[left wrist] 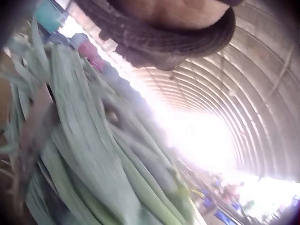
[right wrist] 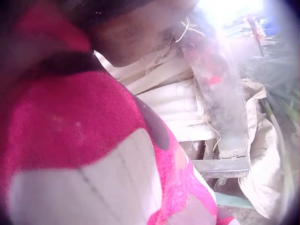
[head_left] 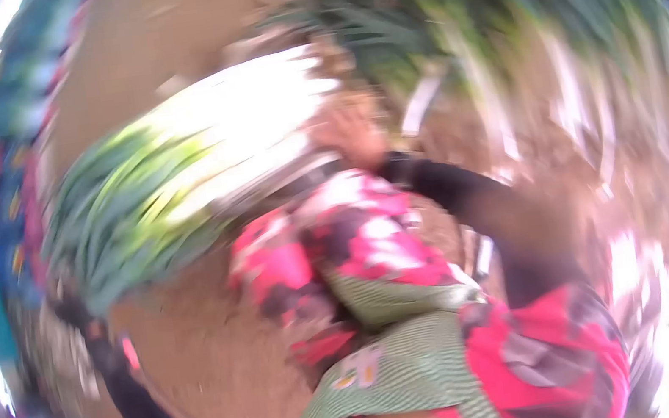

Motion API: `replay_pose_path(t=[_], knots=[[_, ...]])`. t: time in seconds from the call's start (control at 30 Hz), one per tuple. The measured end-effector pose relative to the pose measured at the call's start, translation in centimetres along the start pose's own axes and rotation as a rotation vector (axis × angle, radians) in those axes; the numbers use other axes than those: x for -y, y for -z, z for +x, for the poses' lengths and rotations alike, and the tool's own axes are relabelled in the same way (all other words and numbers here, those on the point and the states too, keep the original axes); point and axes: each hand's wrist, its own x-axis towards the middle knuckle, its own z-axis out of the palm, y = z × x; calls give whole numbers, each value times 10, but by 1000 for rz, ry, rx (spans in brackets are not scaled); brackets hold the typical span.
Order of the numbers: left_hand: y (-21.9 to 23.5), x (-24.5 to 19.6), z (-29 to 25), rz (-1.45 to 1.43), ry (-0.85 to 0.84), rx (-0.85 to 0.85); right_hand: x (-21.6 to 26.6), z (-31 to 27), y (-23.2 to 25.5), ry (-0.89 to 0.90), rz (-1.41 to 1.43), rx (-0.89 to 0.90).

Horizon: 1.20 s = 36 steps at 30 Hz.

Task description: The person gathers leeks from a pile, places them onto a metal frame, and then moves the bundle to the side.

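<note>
Now the head view is a blur: a leek bundle [head_left: 178, 188] sweeps across the middle left of the frame, white ends toward the bright centre, green leaves fanning down to the lower left, so its long axis runs diagonally. The right hand [head_left: 350, 134] sits at the white end by frame centre; whether it grips, I cannot tell. The left hand isn't visible, only a cuff [left wrist: 164, 37] above leaves. Risk, as I judge it: swung this fast, loose stalks could slide out.

Leek bundle [head_left: 178, 188]: long green leaves, white stalks, held horizontally across the chest; motion blur obscures finer detail.
</note>
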Motion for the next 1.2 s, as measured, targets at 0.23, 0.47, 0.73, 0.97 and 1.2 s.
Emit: replay_pose_path(t=[0.23,0.47,0.73,0.97,1.2], knots=[[-74,-342,-56,19,-506,58,7,16,69,-1,401,-79],[-109,-326,-77,-9,-541,-34,-143,-123,112,-708,-282,-29],[-109,-321,-68,-2,-593,-50,-221,-193,141,-1301,-287,328],[-111,-311,-73,63,-578,-37,-235,-230,139,-1138,-176,-55],[-115,-294,-73,69,-577,-7,-179,-233,110,-1200,-365,80]])
